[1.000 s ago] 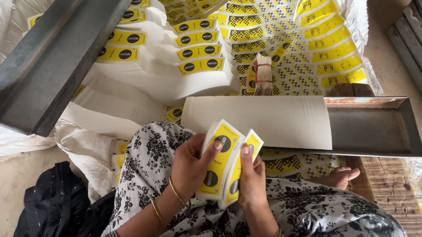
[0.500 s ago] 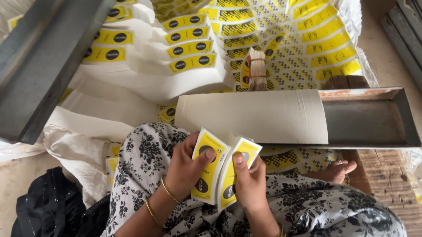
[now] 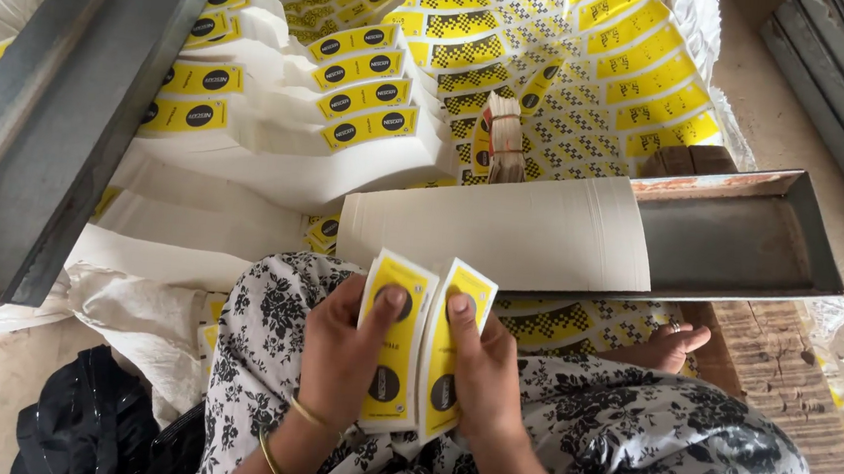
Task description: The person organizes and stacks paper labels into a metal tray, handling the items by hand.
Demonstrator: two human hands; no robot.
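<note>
Yellow cards point(image 3: 420, 352) sit low in the middle of the frame, a small stack fanned apart into two halves above the person's lap. Left hand point(image 3: 347, 357) grips the left half, thumb pressed on its face; right hand point(image 3: 480, 367) grips the right half the same way. Just above them a white paper stack point(image 3: 503, 233) lies in a metal tray point(image 3: 743, 237). More yellow cards in white piles point(image 3: 354, 81) fill the upper middle. A bundle point(image 3: 503, 138), perhaps banded, stands among them. A grey metal beam point(image 3: 71, 109) crosses the upper left.
</note>
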